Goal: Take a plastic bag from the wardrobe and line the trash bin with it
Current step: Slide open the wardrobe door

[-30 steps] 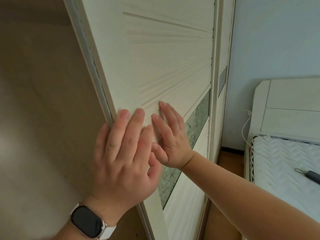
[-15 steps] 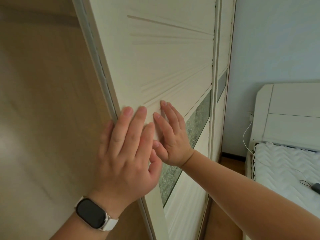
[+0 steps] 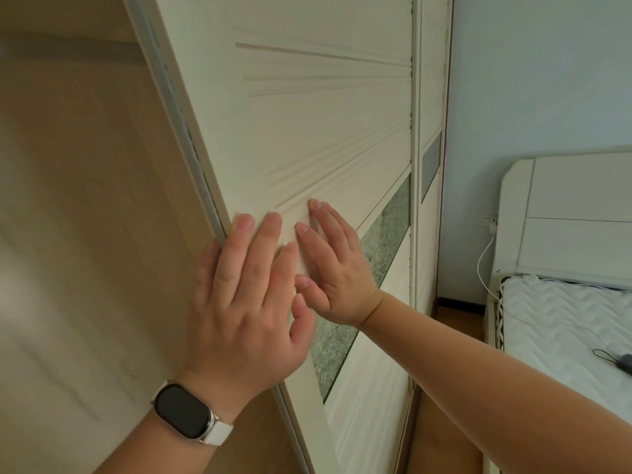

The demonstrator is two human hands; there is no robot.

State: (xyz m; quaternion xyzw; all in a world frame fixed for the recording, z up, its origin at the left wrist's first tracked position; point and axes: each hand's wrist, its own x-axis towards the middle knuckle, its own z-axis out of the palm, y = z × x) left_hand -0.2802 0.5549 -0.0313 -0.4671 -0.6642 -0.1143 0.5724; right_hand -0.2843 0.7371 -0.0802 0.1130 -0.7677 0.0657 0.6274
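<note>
Cream wardrobe door (image 3: 325,131): left hand (image 3: 239,319), right hand (image 3: 338,278) flat by edge, fingers (image 3: 239,254) straight.

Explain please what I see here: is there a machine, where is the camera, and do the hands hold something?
There is no machine. A person wears one wide-angle camera on the head, so you look down at their hands. The left hand, with a watch on its wrist, lies flat at the edge of the wardrobe door. The right hand presses flat on the same door beside it. Neither holds anything. Left of the door the wardrobe interior is blurred; no bag shows. A bed stands at right.
</note>
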